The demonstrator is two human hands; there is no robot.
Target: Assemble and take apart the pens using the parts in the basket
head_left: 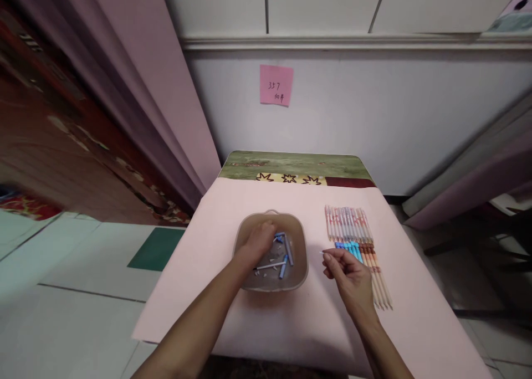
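My left hand [262, 239] reaches into a beige basin [249, 282], its fingers closed near some blue pieces; what they hold, if anything, is hidden. Blue and pale pen parts [283, 266] and small white bits lie on the basin's bottom. Right of the basin, my right hand [344, 268] pinches a tiny whitish piece [321, 252] between thumb and fingertips. Beyond it and to its right lies a row of clear pens with red marks [348, 224]. Below that row are blue-ended pens and orange-brown and cream pens [379, 279], side by side, partly covered by my right hand.
A pink cover [199, 279] lies over the table, with its green patterned far end [291, 163] showing. A pink note [276, 85] is on the wall behind. Curtains hang at both sides, and a green mat [155, 249] lies on the floor at left.
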